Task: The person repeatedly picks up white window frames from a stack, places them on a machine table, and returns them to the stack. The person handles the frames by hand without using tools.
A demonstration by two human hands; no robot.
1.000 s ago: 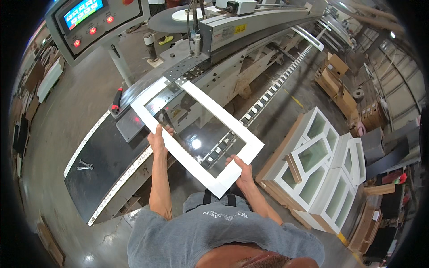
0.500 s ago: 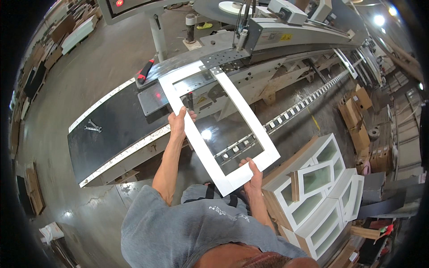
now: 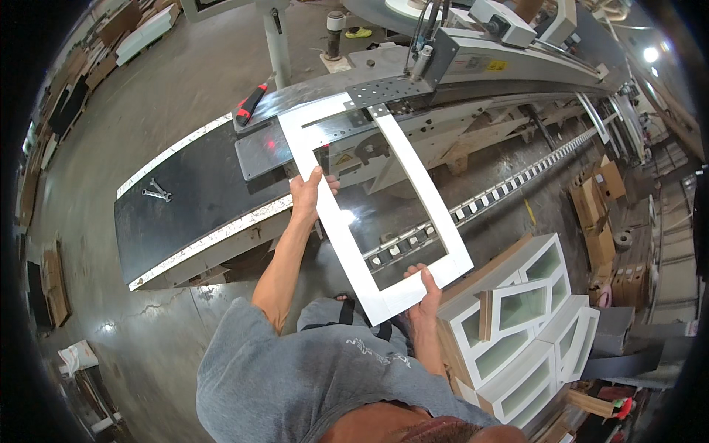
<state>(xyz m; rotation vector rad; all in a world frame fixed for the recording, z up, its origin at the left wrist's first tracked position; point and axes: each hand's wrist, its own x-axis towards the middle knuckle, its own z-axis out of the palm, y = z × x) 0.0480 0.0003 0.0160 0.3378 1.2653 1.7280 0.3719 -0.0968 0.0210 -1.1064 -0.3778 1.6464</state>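
Observation:
A white rectangular frame (image 3: 334, 229), like a cabinet door frame with an open middle, is in both my hands. My left hand (image 3: 309, 193) grips its left long side near the middle, thumb on top and fingers wrapped beneath. At the near short end, my right hand (image 3: 425, 294) grips close to the right corner, thumb on the face. The frame's far end lies on the machine's metal table (image 3: 325, 88), partly under a perforated dark metal plate (image 3: 388, 91). Its near end is held out over the floor in front of me.
Left of the frame is a black machine bed (image 3: 199, 199) bearing wrenches (image 3: 156, 190); a red-and-black handled tool (image 3: 251, 105) lies beyond it. A roller track (image 3: 509, 181) runs off to the right. White frames (image 3: 517, 347) are stacked at my right, with cardboard boxes (image 3: 591, 210) behind.
The view has shifted slightly, so the machine and frame appear a little further right. Both hands keep the same hold on the frame, whose far end stays at the perforated plate.

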